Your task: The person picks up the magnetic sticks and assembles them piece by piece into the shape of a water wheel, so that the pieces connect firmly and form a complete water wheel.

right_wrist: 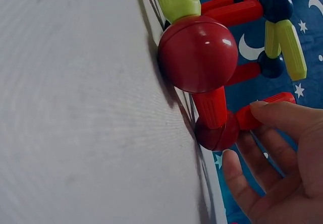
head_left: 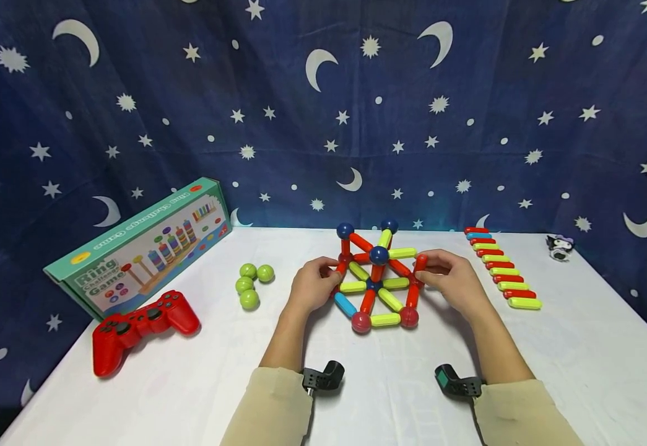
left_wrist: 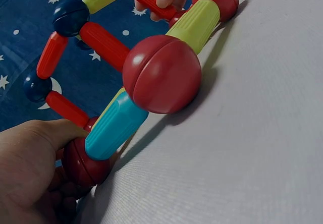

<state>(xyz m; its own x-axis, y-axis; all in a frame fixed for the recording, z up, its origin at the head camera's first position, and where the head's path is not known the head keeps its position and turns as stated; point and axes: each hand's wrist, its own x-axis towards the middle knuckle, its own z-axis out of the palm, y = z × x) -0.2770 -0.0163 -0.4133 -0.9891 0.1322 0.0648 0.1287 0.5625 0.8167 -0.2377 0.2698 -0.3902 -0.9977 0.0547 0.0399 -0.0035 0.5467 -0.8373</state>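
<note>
A structure of magnetic sticks and balls (head_left: 375, 285) stands on the table between both hands, with a hexagon-like base and raised blue balls. My left hand (head_left: 313, 286) grips a red ball (left_wrist: 83, 166) at its left corner, thumb on top, beside a light-blue stick (left_wrist: 117, 125). Over at the right corner, my right hand (head_left: 455, 284) pinches a red stick (right_wrist: 280, 98) between thumb and fingers. That stick rises from a red ball (right_wrist: 218, 131), its lower end at the ball. A yellow-green stick (head_left: 402, 253) juts from the front blue ball (head_left: 379, 255) toward the right hand.
Several green balls (head_left: 249, 300) lie left of the structure. Further left are a red game controller (head_left: 145, 328) and a ring game box (head_left: 150, 248). A row of loose sticks (head_left: 503, 271) runs along the right, near a small figurine (head_left: 560, 248). A starry curtain (head_left: 278, 155) hangs behind.
</note>
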